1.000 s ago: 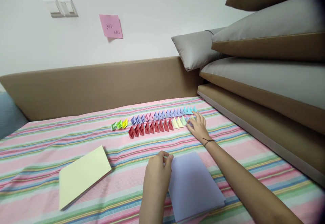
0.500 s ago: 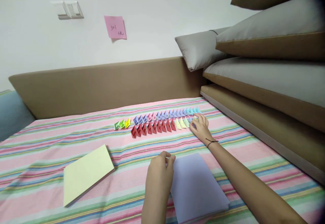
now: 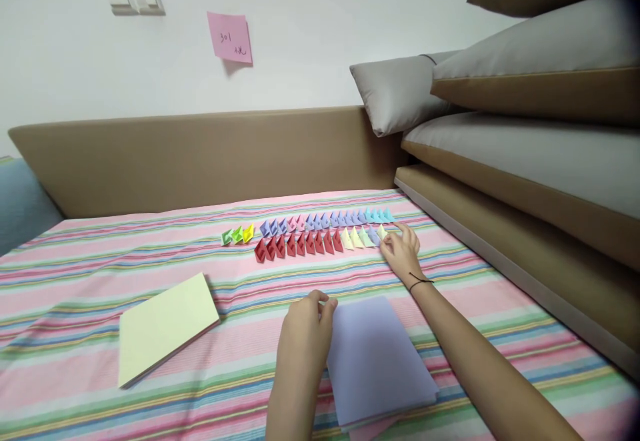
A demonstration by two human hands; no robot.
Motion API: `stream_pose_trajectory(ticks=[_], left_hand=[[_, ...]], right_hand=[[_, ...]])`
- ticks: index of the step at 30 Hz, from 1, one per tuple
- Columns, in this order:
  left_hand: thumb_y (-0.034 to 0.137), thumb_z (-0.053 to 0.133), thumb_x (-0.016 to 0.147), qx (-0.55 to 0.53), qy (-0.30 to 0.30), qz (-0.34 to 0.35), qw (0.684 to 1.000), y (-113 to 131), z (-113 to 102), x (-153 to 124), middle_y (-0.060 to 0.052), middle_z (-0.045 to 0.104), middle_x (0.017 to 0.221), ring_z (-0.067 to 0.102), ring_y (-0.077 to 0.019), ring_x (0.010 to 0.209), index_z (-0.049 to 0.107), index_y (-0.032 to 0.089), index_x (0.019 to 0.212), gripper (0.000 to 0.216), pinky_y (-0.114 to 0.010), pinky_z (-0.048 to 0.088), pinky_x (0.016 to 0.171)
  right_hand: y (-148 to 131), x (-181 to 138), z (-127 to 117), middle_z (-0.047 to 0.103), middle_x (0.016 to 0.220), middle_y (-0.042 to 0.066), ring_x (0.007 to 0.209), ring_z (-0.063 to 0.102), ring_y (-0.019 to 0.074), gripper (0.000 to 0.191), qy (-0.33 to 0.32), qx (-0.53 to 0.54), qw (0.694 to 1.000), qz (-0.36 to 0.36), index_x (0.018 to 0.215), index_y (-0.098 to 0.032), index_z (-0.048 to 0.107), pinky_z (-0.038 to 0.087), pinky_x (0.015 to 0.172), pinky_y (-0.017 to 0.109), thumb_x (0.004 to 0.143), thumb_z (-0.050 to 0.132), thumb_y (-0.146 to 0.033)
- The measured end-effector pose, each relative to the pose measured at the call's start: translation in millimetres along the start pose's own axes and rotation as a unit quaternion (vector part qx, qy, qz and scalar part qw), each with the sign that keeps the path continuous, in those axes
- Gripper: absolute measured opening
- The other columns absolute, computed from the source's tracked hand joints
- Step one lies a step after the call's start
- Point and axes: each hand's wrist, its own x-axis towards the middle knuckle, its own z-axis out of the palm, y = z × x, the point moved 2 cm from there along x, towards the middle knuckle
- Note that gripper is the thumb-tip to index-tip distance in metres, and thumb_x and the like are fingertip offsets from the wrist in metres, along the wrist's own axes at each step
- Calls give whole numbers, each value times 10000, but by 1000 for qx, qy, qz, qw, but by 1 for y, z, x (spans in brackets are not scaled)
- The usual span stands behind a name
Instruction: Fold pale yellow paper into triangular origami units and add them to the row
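Note:
Two rows of small folded paper pieces [image 3: 310, 233] lie on a striped sheet: green, yellow, purple, pink and blue behind, red and pale yellow in front. My right hand [image 3: 401, 251] rests at the right end of the front row, fingers loosely curled beside the last pale pieces; nothing shows in it. My left hand [image 3: 305, 331] lies nearer me with its fingers pinched together on the left edge of a stack of lilac paper [image 3: 373, 357].
A stack of pale yellow paper [image 3: 163, 326] lies at the left on the striped bed sheet [image 3: 100, 274]. A brown padded headboard [image 3: 200, 157] runs behind. Grey and brown cushions [image 3: 525, 94] pile up at the right. A pink note [image 3: 231, 37] hangs on the wall.
My right hand has drawn slightly back to the right, off the end of the row, leaving the last pieces uncovered. The view has shifted a little. My left hand stays on the lilac stack.

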Motion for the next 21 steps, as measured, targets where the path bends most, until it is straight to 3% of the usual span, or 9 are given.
stream_pose_trajectory(ticks=[14, 19, 21], left_hand=[[330, 423, 856, 14, -1, -6, 1000, 0, -4, -1, -100, 697, 859, 663, -214, 789, 633, 158, 968, 294, -267, 413, 644], [233, 478, 821, 44, 4, 5, 999, -2, -5, -2, -80, 703, 885, 645, -213, 829, 656, 187, 983, 245, -279, 426, 683], [190, 543, 774, 65, -12, 19, 998, 0, 2, -3, -79, 698, 955, 628, -220, 901, 664, 196, 1000, 256, -289, 432, 748]], right_hand=[[-2, 5, 4, 495, 1200, 131, 1183, 369, 309, 130, -2, 35, 999, 21, 695, -199, 550, 275, 958, 501, 792, 517, -279], [-1, 11, -23, 495, 1177, 158, 1139, 408, 309, 214, 27, 67, 995, 64, 800, -186, 564, 298, 947, 482, 826, 494, -386], [-5, 16, -40, 560, 1026, 152, 1028, 487, 295, 272, 25, 87, 993, 75, 739, -183, 544, 348, 901, 455, 851, 457, -415]])
